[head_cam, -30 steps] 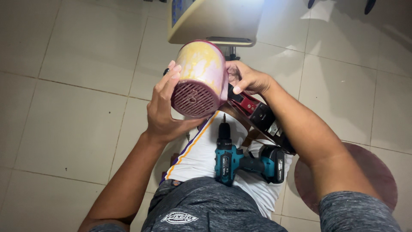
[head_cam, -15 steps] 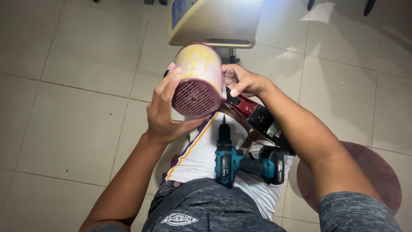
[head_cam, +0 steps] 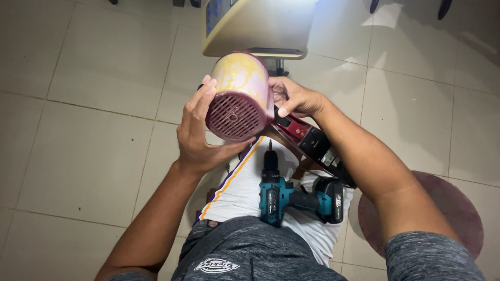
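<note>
Two hands hold one motor housing (head_cam: 239, 99), a round purple and yellowish drum with a vent grille that faces the camera. It is up in the air, above the person's lap and just in front of one pale box-like casing (head_cam: 258, 26). The left hand (head_cam: 200, 138) cups the housing from the left side, its fingers curled around the rim of the grille. The right hand (head_cam: 294, 98) grips the other side, fingers closed on the drum, the thumb laid along its edge.

On the lap lies one teal cordless drill (head_cam: 284, 195), its bit pointing away from the person. Beside it, partly under the right forearm, lies one red and black tool (head_cam: 312, 143); its kind I cannot tell. One round dark red stool (head_cam: 458, 213) stands on the right. The floor (head_cam: 94, 104) is of large pale tiles.
</note>
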